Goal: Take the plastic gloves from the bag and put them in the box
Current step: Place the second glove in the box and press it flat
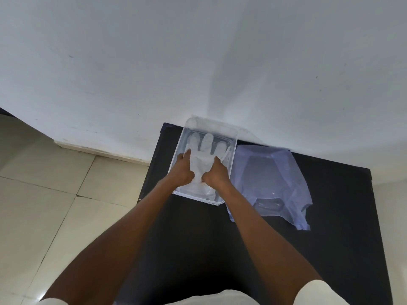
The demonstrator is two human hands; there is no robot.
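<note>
box [233, 148]: clear hard plastic, glossy
gloves [203, 155]: thin milky plastic film
bag [273, 172]: see-through film (bluish, crinkly)
tabletop [330, 216]: black, matt

A plain corner: white wall, tiled floor, black table.

The white wall [154, 62] fills the upper view, scuffed with small dark marks and crossed by soft shadows. A pale skirting strip [99, 150] runs along its foot. Cream floor tiles [44, 183] with dark grout lines lie to the left, glossy with reflected light. The matte black table [341, 216] stands against the wall.
</note>
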